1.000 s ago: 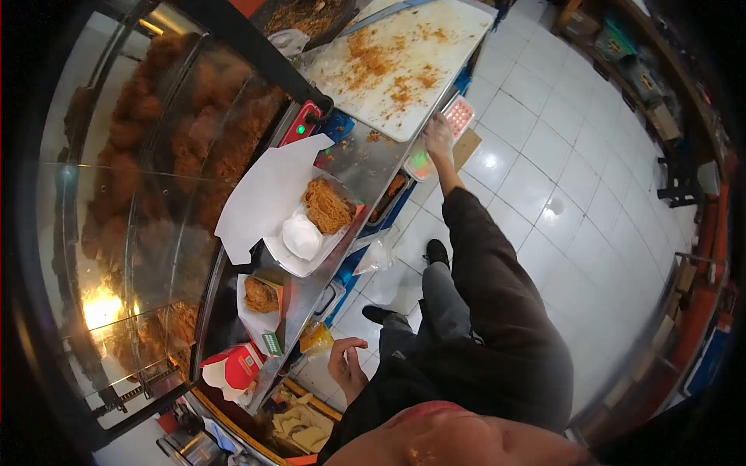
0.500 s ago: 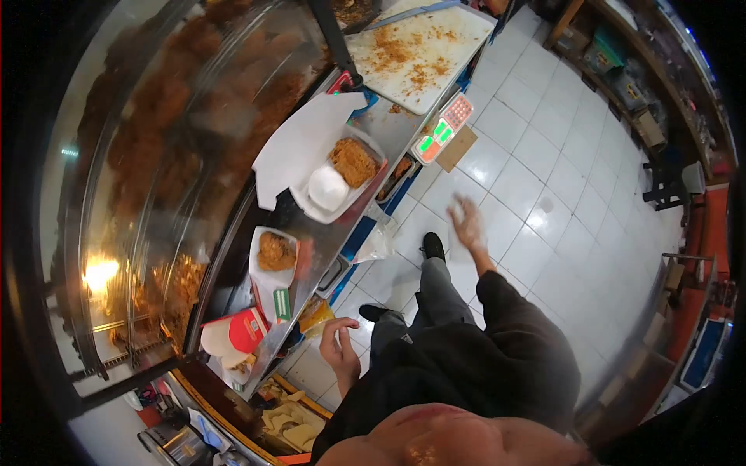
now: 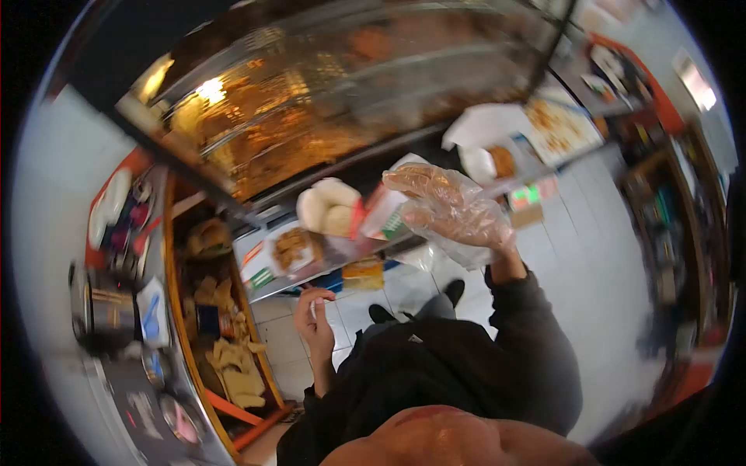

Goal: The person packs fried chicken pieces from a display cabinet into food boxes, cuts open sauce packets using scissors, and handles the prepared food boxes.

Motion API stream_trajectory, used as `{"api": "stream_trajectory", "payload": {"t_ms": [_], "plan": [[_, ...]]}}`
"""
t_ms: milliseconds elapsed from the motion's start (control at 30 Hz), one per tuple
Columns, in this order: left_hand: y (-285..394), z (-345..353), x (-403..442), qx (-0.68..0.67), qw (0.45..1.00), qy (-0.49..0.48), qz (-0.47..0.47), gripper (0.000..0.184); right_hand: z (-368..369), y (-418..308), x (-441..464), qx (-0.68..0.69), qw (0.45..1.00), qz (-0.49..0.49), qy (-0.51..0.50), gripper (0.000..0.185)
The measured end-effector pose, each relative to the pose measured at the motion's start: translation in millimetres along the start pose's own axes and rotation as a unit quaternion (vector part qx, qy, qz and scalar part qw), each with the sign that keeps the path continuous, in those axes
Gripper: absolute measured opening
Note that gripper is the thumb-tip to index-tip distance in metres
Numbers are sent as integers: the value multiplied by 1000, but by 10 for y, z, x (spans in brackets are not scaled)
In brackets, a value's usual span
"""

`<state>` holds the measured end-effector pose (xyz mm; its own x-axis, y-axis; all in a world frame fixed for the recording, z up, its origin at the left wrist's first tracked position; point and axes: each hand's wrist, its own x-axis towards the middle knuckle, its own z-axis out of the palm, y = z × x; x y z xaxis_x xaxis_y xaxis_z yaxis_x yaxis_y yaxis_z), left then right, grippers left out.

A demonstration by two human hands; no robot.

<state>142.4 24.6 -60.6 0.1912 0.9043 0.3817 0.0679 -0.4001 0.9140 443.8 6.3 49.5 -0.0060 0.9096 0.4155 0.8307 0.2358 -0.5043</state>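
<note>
My right hand (image 3: 451, 206), in a clear plastic glove, is raised over the metal counter (image 3: 342, 255) with its fingers stretched toward the left and nothing visible in it. My bare left hand (image 3: 315, 314) hangs at the counter's front edge, fingers loosely curled and apart, holding nothing. Left of the gloved hand is a red and white box (image 3: 330, 208), blurred. Further left, a small open box (image 3: 291, 250) holds fried pieces. Beyond my right hand, an open white box (image 3: 475, 128) holds a fried piece (image 3: 501, 161) and a white round container (image 3: 476, 165).
A glass display case (image 3: 311, 93) with fried food runs along the counter's back. A white cutting board (image 3: 563, 132) with crumbs lies at the right. A lit scale (image 3: 528, 196) sits at the front edge. At left stands a wooden drawer unit (image 3: 225, 342) with papers; shelves (image 3: 660, 225) stand far right.
The view has swung left. My right hand has moved from the scale, over the floor, to above the counter by the boxes. My left hand stays low near the counter edge.
</note>
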Motion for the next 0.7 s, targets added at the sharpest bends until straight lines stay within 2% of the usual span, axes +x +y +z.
{"api": "stream_trajectory", "payload": {"t_ms": [33,133,233,300,400,467,533,700], "plan": [[18,-134,-3,10,999,39,9,13,23,-194,252,-10,998,-56,13,48],[31,-410,-14,-29,998,42,-22,13,126,-697,1013,-55,976,-201,64,47],[-22,-621,-77,-43,994,96,-34,13,252,-1104,1828,-122,943,-275,139,47],[-39,-746,-95,-49,991,120,-29,14,323,-1267,2422,-174,928,-268,193,46],[-81,-908,-122,-35,987,151,-31,14,395,-1353,3138,-238,924,-199,223,46],[-107,-1001,-141,-32,979,197,-28,15,418,-1379,3446,-266,932,-143,201,45],[-165,-1127,-172,-26,979,199,-31,15,432,-1404,3625,-285,939,-96,170,45],[-220,-1304,-186,-1,972,232,-39,16,472,-1453,3793,-312,941,-55,120,44]]}}
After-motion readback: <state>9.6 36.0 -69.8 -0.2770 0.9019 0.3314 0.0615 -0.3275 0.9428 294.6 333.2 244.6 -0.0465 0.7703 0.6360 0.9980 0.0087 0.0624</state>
